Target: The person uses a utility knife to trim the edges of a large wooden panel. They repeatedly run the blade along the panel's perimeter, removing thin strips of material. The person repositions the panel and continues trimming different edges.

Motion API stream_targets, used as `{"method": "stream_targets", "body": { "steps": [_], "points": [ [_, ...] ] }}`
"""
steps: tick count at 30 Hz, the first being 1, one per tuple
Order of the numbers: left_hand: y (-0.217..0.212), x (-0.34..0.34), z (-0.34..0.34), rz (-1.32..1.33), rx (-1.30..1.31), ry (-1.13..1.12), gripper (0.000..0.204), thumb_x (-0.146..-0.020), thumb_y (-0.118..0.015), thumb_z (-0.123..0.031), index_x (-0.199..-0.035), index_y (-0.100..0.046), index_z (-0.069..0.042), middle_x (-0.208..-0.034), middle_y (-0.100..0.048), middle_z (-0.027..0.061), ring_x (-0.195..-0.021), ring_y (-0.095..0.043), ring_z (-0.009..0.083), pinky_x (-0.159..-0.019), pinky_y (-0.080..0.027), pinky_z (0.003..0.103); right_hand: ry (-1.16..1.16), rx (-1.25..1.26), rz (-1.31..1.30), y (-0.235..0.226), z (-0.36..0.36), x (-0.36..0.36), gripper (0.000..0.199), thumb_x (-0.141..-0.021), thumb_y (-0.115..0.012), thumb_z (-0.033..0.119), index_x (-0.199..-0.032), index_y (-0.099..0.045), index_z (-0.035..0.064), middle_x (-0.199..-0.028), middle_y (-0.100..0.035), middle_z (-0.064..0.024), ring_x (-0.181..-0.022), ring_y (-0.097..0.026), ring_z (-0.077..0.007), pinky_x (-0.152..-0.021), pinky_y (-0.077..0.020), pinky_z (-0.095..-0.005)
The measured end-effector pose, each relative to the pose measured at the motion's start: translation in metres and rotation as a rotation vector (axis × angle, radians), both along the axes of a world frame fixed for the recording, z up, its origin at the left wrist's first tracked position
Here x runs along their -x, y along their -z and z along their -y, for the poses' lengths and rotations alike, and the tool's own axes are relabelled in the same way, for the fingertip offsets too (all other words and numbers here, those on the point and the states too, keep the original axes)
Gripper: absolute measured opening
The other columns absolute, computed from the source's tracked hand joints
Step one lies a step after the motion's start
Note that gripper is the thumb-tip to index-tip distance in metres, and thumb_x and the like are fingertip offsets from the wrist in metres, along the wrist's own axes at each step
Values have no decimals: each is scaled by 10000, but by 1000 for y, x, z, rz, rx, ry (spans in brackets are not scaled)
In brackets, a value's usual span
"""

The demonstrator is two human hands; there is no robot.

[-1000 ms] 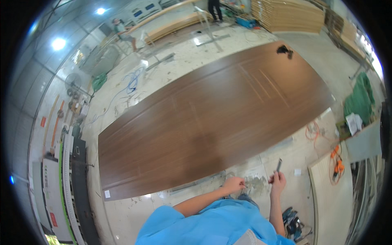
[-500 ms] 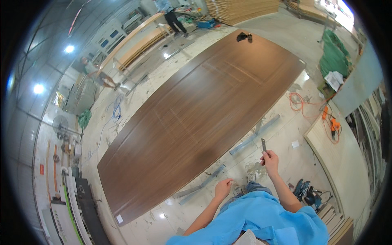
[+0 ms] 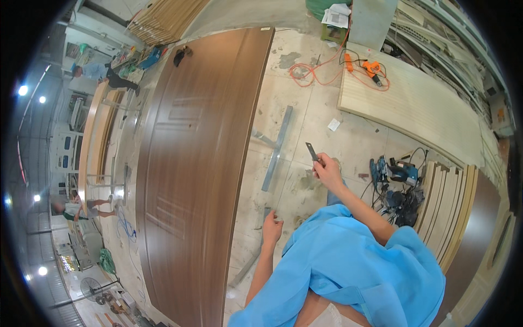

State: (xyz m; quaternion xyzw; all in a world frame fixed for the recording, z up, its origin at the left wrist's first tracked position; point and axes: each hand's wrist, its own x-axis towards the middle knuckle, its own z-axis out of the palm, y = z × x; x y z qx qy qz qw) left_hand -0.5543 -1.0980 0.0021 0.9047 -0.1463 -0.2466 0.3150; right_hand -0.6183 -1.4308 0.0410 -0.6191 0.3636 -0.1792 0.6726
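Flat dark metal strip (image 3: pixel 311 151) is gripped by closed fingers of right hand (image 3: pixel 327 170), above the concrete floor (image 3: pixel 305 109). Left hand (image 3: pixel 271 229) hangs empty, fingers loosely curled. Farther, a long brown door panel (image 3: pixel 190 163) lies beside a grey metal bar (image 3: pixel 277 148).

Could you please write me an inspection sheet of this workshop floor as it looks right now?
Surface: stained concrete floor, patchy.
Job's things: long dark brown door panel lying flat; small dark flat tool in the right hand.
Clutter: grey metal bar on the floor; power tools in a heap; small dark object on the panel's far end.
Hands: right hand closed on the tool; left hand empty, fingers loosely curled.
Cables: orange cord coiled near an orange tool.
Surroundings: pale ribbed panel, stacked boards, other people at work far left.
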Motion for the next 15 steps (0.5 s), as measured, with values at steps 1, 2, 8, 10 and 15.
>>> {"method": "stream_targets", "body": {
  "steps": [1,2,8,10,15],
  "points": [
    [3,-9,27,-42,-17,104,313,-970,-775,-232,-1223,-775,-47,-1048,-809,172,-994,-779,317,-874,-593,439,35,-15,-18,4,19,3,214,-1067,-648,132,-1251,-681,27,-820,-735,-68,-672,-691,-126,-601,-545,-313],
    [5,-19,58,-81,-29,198,318,-976,-770,-228,-1232,-774,-40,-1047,-808,174,-992,-777,311,-880,-593,439,63,-33,-17,6,40,10,208,-1070,-648,130,-1246,-680,25,-831,-738,-70,-677,-692,-123,-604,-548,-309],
    [-26,-74,269,-151,106,325,280,-1004,-742,-267,-1160,-771,-37,-1023,-802,165,-945,-763,319,-847,-589,418,134,11,-85,1,218,40,187,-1085,-648,129,-1225,-683,11,-875,-735,-71,-704,-696,-124,-622,-560,-291],
    [-47,-91,337,-179,188,284,272,-1017,-742,-285,-1102,-763,-27,-957,-785,147,-895,-747,276,-817,-578,392,186,11,-105,-7,273,36,173,-1088,-650,133,-1201,-685,6,-866,-722,-59,-693,-681,-120,-625,-555,-285],
    [-78,-146,442,-254,123,330,252,-1027,-764,-254,-1072,-727,-9,-889,-730,86,-873,-706,171,-795,-567,339,188,132,-30,-1,388,-29,144,-1103,-647,140,-1161,-670,10,-887,-709,-47,-680,-657,-102,-614,-543,-265]
  ]
}}
